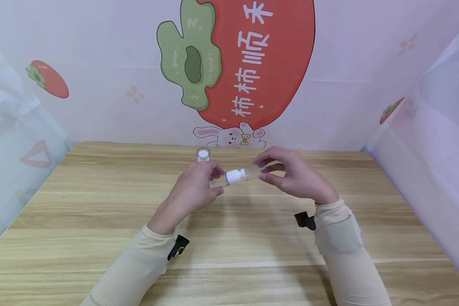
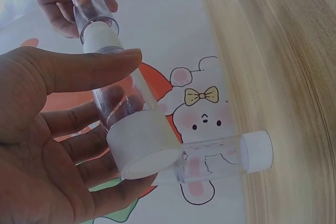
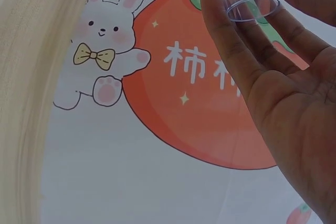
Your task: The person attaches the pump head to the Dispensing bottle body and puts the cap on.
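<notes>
My left hand grips a clear pump bottle, thumb on one side and fingers around the other. The bottle has a white base and a white pump top, and it lies nearly level above the table, the top pointing right. Between the thumb and fingers of my right hand is a clear cap, in line with the bottle. The cap's rim is right at the pump top. In the right wrist view the same clear cap shows a round rim near the palm.
A second clear bottle with a white base stands on the wooden table just beyond my left hand. Behind it rises a backdrop printed with a large red fruit and a rabbit. Similar sheets hang at both sides.
</notes>
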Tool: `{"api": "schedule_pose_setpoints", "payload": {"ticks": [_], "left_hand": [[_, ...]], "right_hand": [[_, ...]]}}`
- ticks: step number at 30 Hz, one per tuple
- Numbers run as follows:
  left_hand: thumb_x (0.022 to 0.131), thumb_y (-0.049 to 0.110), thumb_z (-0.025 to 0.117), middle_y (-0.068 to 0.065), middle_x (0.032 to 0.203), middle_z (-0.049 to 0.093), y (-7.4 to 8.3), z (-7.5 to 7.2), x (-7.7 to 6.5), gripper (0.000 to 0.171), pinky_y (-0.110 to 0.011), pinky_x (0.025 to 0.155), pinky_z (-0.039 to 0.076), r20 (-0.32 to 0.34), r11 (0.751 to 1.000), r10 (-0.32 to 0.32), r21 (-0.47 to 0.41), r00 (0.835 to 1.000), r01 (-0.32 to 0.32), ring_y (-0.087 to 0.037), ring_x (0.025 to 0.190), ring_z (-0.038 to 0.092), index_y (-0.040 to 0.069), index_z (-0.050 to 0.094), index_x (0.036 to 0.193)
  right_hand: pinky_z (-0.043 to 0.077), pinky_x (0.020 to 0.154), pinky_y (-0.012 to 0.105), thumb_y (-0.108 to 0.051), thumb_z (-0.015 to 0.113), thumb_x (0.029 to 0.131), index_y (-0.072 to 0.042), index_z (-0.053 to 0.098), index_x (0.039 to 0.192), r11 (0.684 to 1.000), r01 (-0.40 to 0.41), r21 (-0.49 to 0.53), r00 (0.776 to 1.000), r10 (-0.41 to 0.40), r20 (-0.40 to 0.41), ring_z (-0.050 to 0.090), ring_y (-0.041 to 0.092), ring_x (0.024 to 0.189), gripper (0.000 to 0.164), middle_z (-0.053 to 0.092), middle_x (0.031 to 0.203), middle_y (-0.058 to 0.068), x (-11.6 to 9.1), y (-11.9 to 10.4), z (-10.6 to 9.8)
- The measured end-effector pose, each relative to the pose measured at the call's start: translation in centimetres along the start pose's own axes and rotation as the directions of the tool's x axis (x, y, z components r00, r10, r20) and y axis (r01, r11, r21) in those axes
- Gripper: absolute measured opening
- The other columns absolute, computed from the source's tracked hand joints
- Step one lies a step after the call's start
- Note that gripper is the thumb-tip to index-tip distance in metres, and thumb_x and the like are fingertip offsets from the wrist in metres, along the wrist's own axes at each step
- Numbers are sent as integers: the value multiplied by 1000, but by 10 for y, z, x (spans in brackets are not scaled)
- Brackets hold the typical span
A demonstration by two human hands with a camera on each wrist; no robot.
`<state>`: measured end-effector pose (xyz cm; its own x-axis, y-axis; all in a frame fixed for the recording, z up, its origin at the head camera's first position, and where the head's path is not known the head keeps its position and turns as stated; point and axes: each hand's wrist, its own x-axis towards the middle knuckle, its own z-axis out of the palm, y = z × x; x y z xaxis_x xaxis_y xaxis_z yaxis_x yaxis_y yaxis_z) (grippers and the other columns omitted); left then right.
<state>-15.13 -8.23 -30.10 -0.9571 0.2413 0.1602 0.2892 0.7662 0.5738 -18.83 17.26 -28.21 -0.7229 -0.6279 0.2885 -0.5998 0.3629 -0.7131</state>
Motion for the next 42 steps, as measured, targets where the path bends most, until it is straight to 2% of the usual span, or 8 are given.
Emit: {"api": "schedule_pose_setpoints", "payload": {"ticks": [7, 14, 25, 34, 42], "left_hand": [[77, 8, 88, -10, 105, 72, 1, 0, 0, 37, -47, 87, 53, 2, 1000, -3, 6, 1000, 3, -26, 98, 67, 6, 72, 110], [77, 8, 89, -10, 105, 72, 1, 1, 0, 37, -47, 86, 53, 2, 1000, 0, 10, 1000, 0, -26, 98, 68, 6, 72, 110], [77, 8, 89, -10, 106, 72, 3, 2, 0, 37, -48, 87, 53, 7, 1000, -7, 5, 1000, 7, -26, 98, 67, 6, 72, 109], [76, 8, 89, -9, 106, 72, 3, 1, -1, 36, -48, 87, 53, 5, 1000, -4, 2, 1000, 4, -26, 98, 67, 8, 72, 108], [77, 8, 89, -9, 106, 72, 3, 1, -1, 35, -48, 87, 53, 9, 1000, 7, 3, 1000, -7, -27, 99, 67, 7, 72, 107]], "right_hand": [[56, 91, 34, 7, 76, 86, -3, 67, 117, 1000, 3, -5, 1000, -3, 4, 66, 19, 101, 34, 66, 112, 4, 1, 0, 3], [57, 90, 34, 8, 76, 86, -3, 67, 116, 1000, 0, 3, 1000, 0, 2, 66, 26, 101, 33, 66, 110, 5, 2, 0, 6], [56, 91, 32, 7, 76, 86, -5, 68, 116, 1000, 0, -7, 1000, 0, 11, 65, 17, 101, 33, 66, 110, 2, 4, -1, 10], [56, 91, 31, 7, 76, 86, -4, 68, 116, 1000, 2, -5, 1000, -2, 14, 65, 18, 101, 33, 66, 110, 3, 4, -2, 12], [57, 90, 33, 8, 76, 85, -2, 68, 114, 1000, 12, 14, 1000, -13, 21, 67, 21, 99, 32, 67, 109, 10, 6, 0, 16]]}}
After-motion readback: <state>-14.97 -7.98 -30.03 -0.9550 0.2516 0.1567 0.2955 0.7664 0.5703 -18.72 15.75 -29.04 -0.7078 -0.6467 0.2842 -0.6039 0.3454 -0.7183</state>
